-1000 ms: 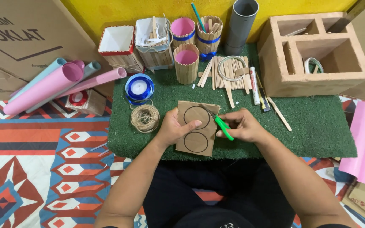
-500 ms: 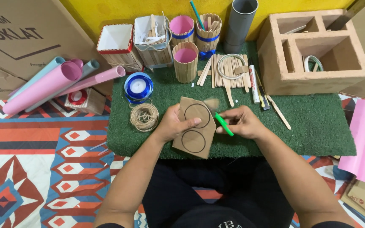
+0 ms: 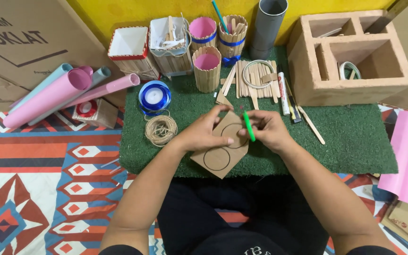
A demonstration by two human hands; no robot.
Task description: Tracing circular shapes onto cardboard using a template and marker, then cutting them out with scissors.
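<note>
- Left hand (image 3: 204, 132) pinches the cardboard piece (image 3: 220, 151) (two drawn circles) at frame centre.
- Right hand (image 3: 267, 130) grips a green pen (image 3: 248, 126) over it.
- Twine ball (image 3: 160, 130) lies left.

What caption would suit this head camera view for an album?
Left hand steadies a cardboard piece marked with circles while the right hand holds a green pen over it on a green mat.

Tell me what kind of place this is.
Likely a home craft corner on the floor: a green turf mat, stick-clad pencil cups, rolled pink paper and a patterned rug.
</note>
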